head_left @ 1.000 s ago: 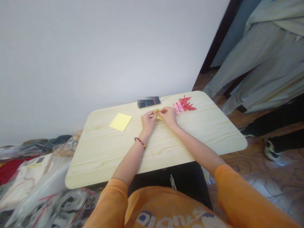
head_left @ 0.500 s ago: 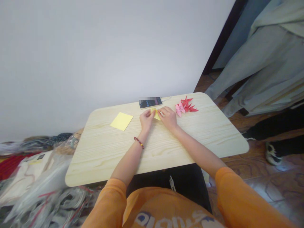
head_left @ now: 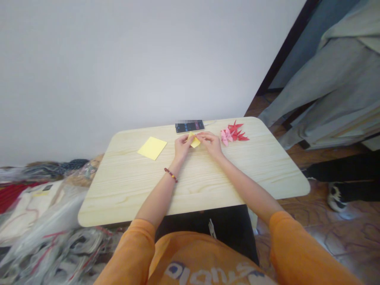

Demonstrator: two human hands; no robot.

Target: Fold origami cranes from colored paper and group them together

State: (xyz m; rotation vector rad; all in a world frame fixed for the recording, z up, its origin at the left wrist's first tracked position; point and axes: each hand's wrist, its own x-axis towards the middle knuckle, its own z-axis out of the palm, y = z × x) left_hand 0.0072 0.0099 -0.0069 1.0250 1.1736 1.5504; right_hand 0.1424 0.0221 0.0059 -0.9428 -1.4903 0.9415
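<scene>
The left hand (head_left: 182,145) and right hand (head_left: 210,143) are closed in a pinch on a small piece of folded yellow paper (head_left: 193,140), one from each side, near the far edge of the desk (head_left: 225,182). The paper's tip juts out between them toward 3 o'clock. Whether it touches the desk beneath it, I can't tell. A red beaded bracelet (head_left: 170,175) circles the left wrist.

From the hands, a flat square of yellow paper (head_left: 152,148) lies at 9 o'clock, well clear of the left hand. At 12 o'clock, a black smartphone (head_left: 190,126) lies just beyond the fingers, close to the desk's far edge, with part of it blurred out. At 3 o'clock, just beside the right hand, a small cluster of pink and red origami cranes (head_left: 233,132) sits on the pale wood grain.

Orange sleeves (head_left: 285,233) cover both upper arms, and an orange printed shirt (head_left: 190,263) fills the bottom of the view. Past the desk, gray garments (head_left: 332,93) hang at 2 o'clock above a patterned floor (head_left: 299,213). A black-and-white sneaker (head_left: 335,198) rests on that floor at 3 o'clock, and clear plastic-wrapped bundles (head_left: 44,225) are piled at 8 o'clock against the white wall (head_left: 118,67).
</scene>
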